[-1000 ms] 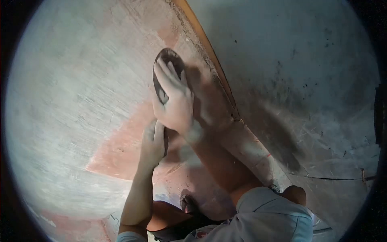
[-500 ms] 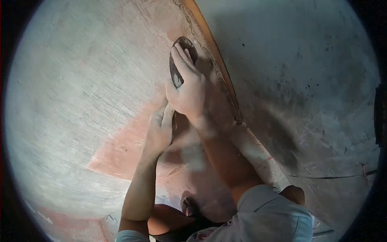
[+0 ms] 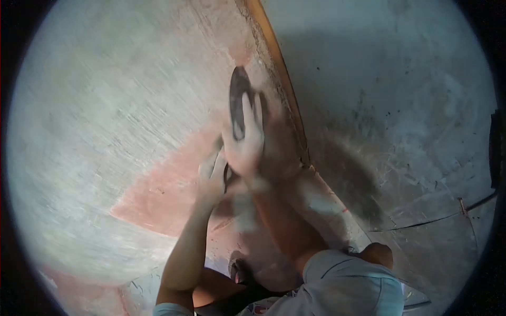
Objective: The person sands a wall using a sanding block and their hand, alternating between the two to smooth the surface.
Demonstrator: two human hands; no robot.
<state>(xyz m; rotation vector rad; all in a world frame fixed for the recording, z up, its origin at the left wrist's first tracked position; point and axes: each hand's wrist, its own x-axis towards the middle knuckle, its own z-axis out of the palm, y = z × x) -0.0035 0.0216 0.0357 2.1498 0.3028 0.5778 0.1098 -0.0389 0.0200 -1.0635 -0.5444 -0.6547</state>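
My right hand point(image 3: 246, 143) presses a dark oval sanding pad point(image 3: 237, 97) flat against a large pale panel point(image 3: 105, 105) with a reddish patch point(image 3: 168, 179). The fingers lie over the pad's lower half, and the hand is blurred by motion. My left hand point(image 3: 212, 176) rests just below it on the reddish patch, fingers together, beside the lower end of the pad; whether it grips anything is unclear. Both forearms reach up from the bottom of the view.
An orange-brown edge strip point(image 3: 279, 79) runs down the panel's right side, right next to the pad. Beyond it is a dusty grey floor point(image 3: 400, 116) with a thin cable point(image 3: 437, 218). My foot point(image 3: 237, 271) and grey sleeve point(image 3: 348, 284) show at the bottom.
The right hand slid the pad up and right toward the edge strip, then back down a little. The left hand stayed close beneath it.
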